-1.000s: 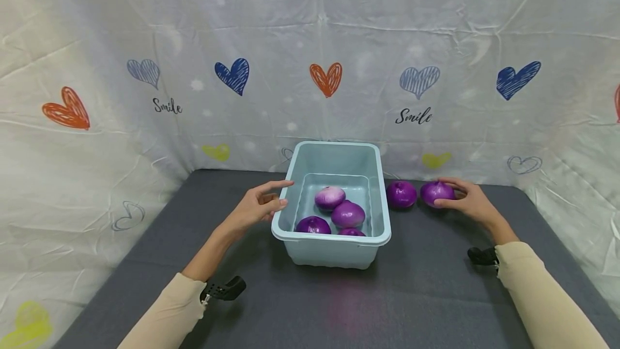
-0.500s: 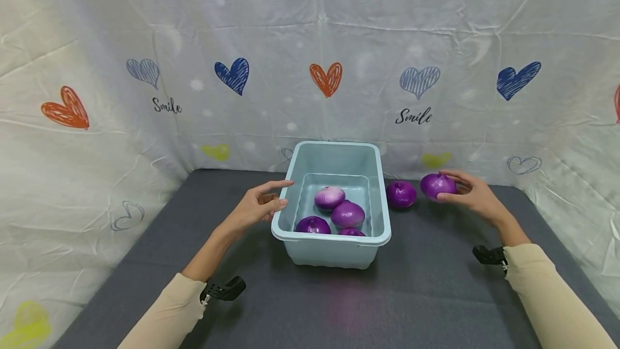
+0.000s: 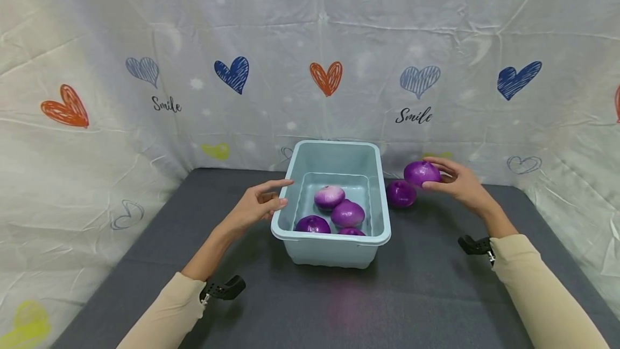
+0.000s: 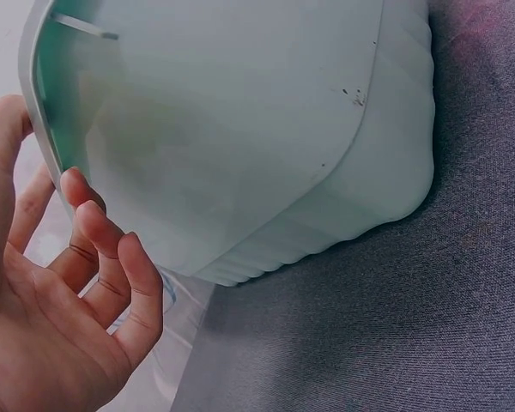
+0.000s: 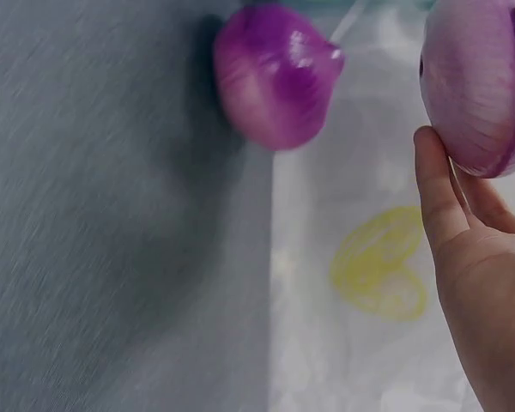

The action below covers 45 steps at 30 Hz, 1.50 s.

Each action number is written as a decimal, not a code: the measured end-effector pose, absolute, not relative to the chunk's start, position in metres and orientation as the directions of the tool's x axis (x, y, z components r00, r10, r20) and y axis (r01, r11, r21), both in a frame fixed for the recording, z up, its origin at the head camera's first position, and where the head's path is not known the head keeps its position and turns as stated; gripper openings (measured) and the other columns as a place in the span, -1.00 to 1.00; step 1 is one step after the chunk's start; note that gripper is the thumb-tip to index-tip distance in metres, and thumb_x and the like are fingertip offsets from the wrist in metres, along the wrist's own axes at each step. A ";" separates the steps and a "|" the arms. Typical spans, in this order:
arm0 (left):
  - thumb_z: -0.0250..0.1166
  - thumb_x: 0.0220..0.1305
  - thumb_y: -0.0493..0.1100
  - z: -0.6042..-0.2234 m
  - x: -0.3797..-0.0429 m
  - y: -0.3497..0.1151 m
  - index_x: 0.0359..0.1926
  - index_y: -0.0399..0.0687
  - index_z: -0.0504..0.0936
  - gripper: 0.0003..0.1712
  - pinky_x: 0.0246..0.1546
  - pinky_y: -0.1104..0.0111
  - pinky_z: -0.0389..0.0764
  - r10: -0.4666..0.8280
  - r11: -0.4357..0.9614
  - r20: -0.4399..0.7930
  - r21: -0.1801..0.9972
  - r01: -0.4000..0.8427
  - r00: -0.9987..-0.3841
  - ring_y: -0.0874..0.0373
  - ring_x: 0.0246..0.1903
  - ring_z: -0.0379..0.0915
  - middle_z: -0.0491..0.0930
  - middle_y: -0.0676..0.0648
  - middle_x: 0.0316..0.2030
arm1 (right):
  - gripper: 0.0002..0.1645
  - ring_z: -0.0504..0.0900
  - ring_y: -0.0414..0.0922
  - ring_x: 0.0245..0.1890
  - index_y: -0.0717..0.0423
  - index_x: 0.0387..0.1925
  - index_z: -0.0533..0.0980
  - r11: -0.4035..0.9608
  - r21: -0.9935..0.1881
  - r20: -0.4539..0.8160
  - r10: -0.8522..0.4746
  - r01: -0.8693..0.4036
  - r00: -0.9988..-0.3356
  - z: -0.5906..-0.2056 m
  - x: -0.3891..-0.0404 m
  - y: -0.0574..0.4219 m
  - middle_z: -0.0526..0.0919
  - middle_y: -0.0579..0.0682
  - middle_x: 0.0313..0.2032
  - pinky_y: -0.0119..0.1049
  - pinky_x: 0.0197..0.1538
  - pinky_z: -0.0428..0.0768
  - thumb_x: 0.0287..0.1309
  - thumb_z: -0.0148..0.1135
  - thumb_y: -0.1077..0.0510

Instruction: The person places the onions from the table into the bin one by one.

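Observation:
In the head view, my right hand (image 3: 460, 183) holds a red onion (image 3: 421, 174) above the dark cloth, thumb on its near side and fingers behind. That same held onion (image 5: 481, 86) fills the upper right of the right wrist view. Just below and left of it, another red onion (image 3: 401, 194) lies on the cloth beside a pale blue plastic bin (image 3: 334, 252). Several onions lie inside, including a paler one (image 3: 329, 197); the bin's front wall partly hides the nearest ones. At the bin's left rim my left hand (image 3: 256, 203) grips the edge with thumb and forefinger, other fingers curled outside.
The table under the dark cloth (image 3: 416, 295) reaches back to a white curtain (image 3: 276, 26) printed with hearts. More curtain hangs along both sides. The bin stands upright near the back middle of the table.
My right hand has lifted the onion off the cloth and carried it up and left, over the onion by the bin. My left hand stays at the rim.

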<state>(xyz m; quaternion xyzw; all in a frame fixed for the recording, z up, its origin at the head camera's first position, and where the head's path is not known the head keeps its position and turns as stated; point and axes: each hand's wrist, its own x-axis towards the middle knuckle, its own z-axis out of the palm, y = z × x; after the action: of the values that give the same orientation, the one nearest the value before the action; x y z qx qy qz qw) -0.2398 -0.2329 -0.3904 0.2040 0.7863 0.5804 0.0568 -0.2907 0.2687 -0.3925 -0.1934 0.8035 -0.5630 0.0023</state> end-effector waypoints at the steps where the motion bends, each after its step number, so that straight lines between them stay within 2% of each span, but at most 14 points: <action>1: 0.32 0.44 -0.15 -0.390 -0.240 -0.233 0.42 0.01 0.49 -0.43 -0.44 0.30 0.40 0.387 0.242 0.146 0.937 0.253 -0.910 -0.05 -0.51 0.26 0.46 -0.18 -0.42 | -0.21 0.37 0.26 0.33 0.23 0.46 0.31 0.288 -0.906 0.218 -0.313 -0.311 -0.924 -0.390 -0.291 0.265 0.27 0.22 0.41 -0.40 0.08 0.52 0.29 0.42 0.18; 14: 0.32 0.44 -0.16 -0.390 -0.241 -0.234 0.43 0.00 0.48 -0.43 -0.41 0.23 0.41 0.405 0.220 0.160 0.939 0.266 -0.900 -0.06 -0.52 0.25 0.46 -0.16 -0.43 | -0.26 0.43 0.19 0.29 0.14 0.42 0.39 0.201 -0.910 0.281 -0.344 -0.362 -0.896 -0.361 -0.302 0.228 0.36 0.16 0.36 -0.31 0.09 0.55 0.24 0.44 0.26; 26: 0.34 0.43 -0.12 -0.389 -0.242 -0.234 0.42 0.05 0.49 -0.42 -0.42 0.23 0.40 0.391 0.234 0.152 0.938 0.257 -0.908 -0.11 -0.51 0.26 0.47 -0.16 -0.42 | -0.24 0.46 0.19 0.27 0.16 0.40 0.41 0.116 -0.896 0.352 -0.402 -0.429 -0.845 -0.339 -0.314 0.195 0.40 0.17 0.34 -0.23 0.08 0.57 0.19 0.46 0.33; 33: 0.34 0.43 -0.13 -0.391 -0.242 -0.235 0.42 0.08 0.50 -0.43 -0.43 0.29 0.39 0.384 0.235 0.148 0.939 0.252 -0.911 -0.10 -0.51 0.25 0.48 -0.12 -0.42 | -0.25 0.48 0.17 0.26 0.17 0.39 0.43 0.092 -0.889 0.369 -0.437 -0.449 -0.820 -0.335 -0.319 0.176 0.43 0.16 0.32 -0.18 0.11 0.56 0.17 0.47 0.34; 40: 0.32 0.44 -0.14 -0.391 -0.241 -0.235 0.43 0.07 0.49 -0.43 -0.42 0.28 0.36 0.394 0.228 0.143 0.942 0.247 -0.908 -0.09 -0.52 0.24 0.46 -0.13 -0.42 | -0.23 0.51 0.13 0.21 0.22 0.41 0.39 0.059 -0.894 0.366 -0.473 -0.443 -0.802 -0.335 -0.321 0.164 0.43 0.19 0.31 -0.19 0.13 0.55 0.18 0.45 0.36; 45: 0.32 0.44 -0.14 -0.390 -0.240 -0.234 0.43 0.05 0.48 -0.42 -0.43 0.32 0.35 0.398 0.229 0.142 0.941 0.248 -0.906 -0.03 -0.53 0.24 0.44 -0.15 -0.43 | -0.22 0.44 0.23 0.28 0.19 0.43 0.36 0.003 -0.907 0.363 -0.502 -0.421 -0.785 -0.336 -0.319 0.163 0.40 0.21 0.34 -0.16 0.16 0.53 0.21 0.40 0.39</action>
<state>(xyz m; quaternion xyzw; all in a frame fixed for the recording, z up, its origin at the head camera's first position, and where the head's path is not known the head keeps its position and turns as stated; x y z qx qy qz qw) -0.2401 -0.2344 -0.3902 0.2066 0.7813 0.5855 0.0639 -0.3190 0.1626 -0.3360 -0.3263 0.7073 -0.6263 0.0321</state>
